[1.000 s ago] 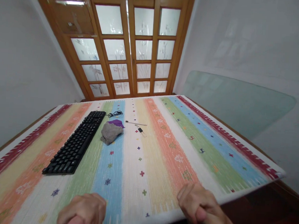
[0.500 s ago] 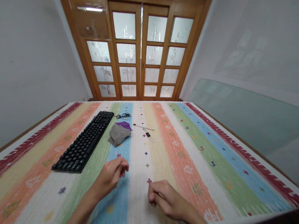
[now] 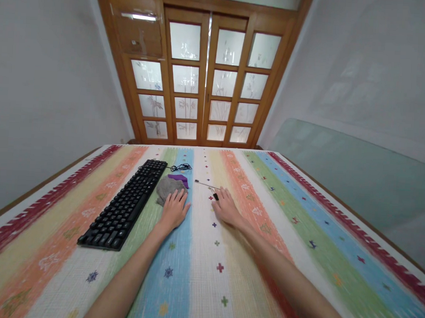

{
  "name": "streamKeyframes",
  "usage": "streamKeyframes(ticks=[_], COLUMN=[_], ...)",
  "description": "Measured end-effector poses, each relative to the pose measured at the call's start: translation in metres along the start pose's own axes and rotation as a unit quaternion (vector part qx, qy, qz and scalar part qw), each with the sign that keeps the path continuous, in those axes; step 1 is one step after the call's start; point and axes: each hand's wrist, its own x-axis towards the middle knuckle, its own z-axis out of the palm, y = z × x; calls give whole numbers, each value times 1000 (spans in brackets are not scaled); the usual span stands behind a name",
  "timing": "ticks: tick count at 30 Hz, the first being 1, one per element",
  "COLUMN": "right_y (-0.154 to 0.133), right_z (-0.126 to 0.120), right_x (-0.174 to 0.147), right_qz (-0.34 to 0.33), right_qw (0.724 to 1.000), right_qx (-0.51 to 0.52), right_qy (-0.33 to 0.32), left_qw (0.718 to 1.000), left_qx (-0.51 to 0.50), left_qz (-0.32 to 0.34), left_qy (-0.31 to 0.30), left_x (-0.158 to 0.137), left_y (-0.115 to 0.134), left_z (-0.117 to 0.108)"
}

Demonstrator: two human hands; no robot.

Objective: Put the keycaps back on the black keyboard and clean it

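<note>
A crumpled grey cloth (image 3: 168,187) lies by the keyboard, partly over a purple cloth (image 3: 181,178). My left hand (image 3: 174,210) rests with spread fingertips on the near right part of the grey cloth, not closed round it. My right hand (image 3: 227,209) reaches over a black binder clip (image 3: 215,196), its fingers stretched forward and the thumb to the left. Part of the clip is covered by that hand, and whether the fingers touch it I cannot tell. Just beyond them lies a thin rod with a dark tip (image 3: 206,184), its right end near my right fingertips.
To the left, a black keyboard (image 3: 130,197) lies lengthwise, its coiled cable (image 3: 181,167) at the far end. A striped cloth (image 3: 170,289) covers the table. Past the far edge stand wooden doors with glass panes (image 3: 207,78); walls flank both sides.
Both hands have moved forward from the near part of the table, and their curled fingers have opened out. The left now meets the grey cloth; the right is over the binder clip.
</note>
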Motion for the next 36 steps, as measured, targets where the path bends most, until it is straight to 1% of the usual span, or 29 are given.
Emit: streamKeyframes(ticks=[3, 5, 7, 11, 15, 17, 21, 23, 26, 30, 32, 36], right_y=[6, 6, 2, -14, -32, -38, -39, -32, -15, 16, 31, 55], right_z=[12, 19, 23, 30, 32, 32, 30, 27, 18, 1, -9, -25], right_x=[17, 24, 30, 42, 59, 68, 74, 69, 50, 8, -16, -54], right_qz=[36, 41, 31, -1, -3, 6, 20, 23, 16, -4, -12, -32], right_qw=[999, 998, 997, 997, 998, 998, 997, 996, 994, 988, 985, 982], right_qx=[-39, -56, -66, -72, -67, -61, -38, -21, 5, 42, 58, 80], right_qy=[-7, -14, -18, -12, 7, 22, 61, 81, 110, 148, 163, 169], left_qw=[999, 999, 999, 999, 998, 997, 989, 987, 991, 994, 993, 991], left_qx=[25, 33, 33, 25, 18, 19, 25, 17, -6, -35, -43, -49], left_qz=[-27, -28, -17, 18, 33, 19, -54, -68, -32, 23, 40, 59], left_qy=[15, 21, 24, 29, 48, 72, 139, 146, 126, 105, 101, 105], left_x=[3, 4, 5, 5, 3, 2, -1, -1, 3, 6, 5, 2], left_y=[-16, -27, -35, -39, -36, -35, -37, -41, -46, -47, -45, -36], left_z=[2, 1, 1, 4, 5, 5, 5, 8, 12, 13, 12, 6])
